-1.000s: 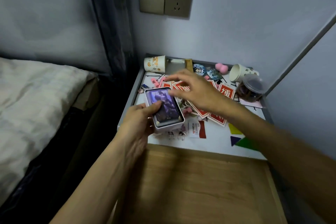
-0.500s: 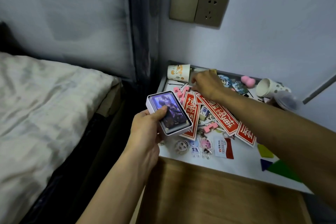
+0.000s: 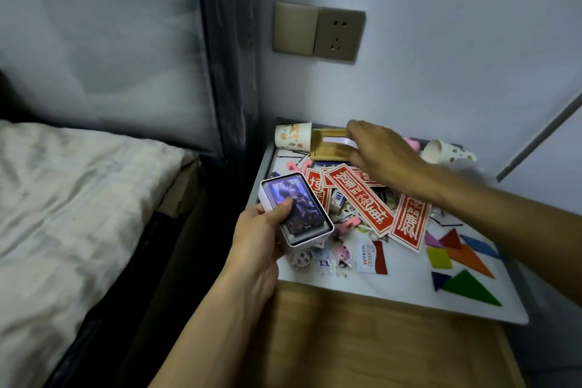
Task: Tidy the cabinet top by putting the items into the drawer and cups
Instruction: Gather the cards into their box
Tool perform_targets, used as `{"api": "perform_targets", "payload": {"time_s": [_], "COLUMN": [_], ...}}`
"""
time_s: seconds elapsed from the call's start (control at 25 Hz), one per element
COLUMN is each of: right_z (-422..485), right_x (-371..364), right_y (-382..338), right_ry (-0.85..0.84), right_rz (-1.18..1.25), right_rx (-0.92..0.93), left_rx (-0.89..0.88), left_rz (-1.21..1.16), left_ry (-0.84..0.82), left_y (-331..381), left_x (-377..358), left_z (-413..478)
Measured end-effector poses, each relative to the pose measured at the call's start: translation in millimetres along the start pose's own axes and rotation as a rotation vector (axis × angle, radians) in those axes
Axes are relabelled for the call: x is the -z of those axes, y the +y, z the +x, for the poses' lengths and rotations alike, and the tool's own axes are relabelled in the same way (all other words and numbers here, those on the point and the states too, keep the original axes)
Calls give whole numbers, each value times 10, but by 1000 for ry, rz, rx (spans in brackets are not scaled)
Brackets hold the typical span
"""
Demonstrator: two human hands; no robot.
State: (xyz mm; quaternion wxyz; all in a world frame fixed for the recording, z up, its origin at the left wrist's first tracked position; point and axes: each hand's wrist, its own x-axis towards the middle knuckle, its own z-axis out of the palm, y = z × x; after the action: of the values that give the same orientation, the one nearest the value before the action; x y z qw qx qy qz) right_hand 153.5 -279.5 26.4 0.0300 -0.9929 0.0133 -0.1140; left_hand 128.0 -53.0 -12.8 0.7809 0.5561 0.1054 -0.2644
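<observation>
Reaching along the counter's (image 3: 409,288) back edge, my right grip (image 3: 384,151) pinches the thin white lid (image 3: 333,139) in the wooden tray (image 3: 326,153) by its end, light, stiff, probably slick, while my left grip (image 3: 261,238) holds the card tin (image 3: 296,208) over the left edge.

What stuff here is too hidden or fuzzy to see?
All head view:
- Whether the right hand grips the pale strip in the wooden tray: its own fingers cover that.
- Pink thing behind that hand: mostly covered.
- Print on the red-and-white card: too small.
- Underside of the card box: the left hand wraps it.
</observation>
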Motion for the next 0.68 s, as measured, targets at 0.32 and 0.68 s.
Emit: {"api": "perform_targets", "payload": {"time_s": [0.32,0.68], "right_z": [-1543,-1797], "right_x": [225,-186], "right_y": [-314,-283], "right_ry": [267,-45], "right_rz": [1559,1344], "right_rx": [-656,-740], "left_rx": [25,58], "left_rz": [85,24], "left_ry": [-97,-147], "left_y": [-455,-725], "left_x": [-328,-456], "left_z": [-218,-278]}}
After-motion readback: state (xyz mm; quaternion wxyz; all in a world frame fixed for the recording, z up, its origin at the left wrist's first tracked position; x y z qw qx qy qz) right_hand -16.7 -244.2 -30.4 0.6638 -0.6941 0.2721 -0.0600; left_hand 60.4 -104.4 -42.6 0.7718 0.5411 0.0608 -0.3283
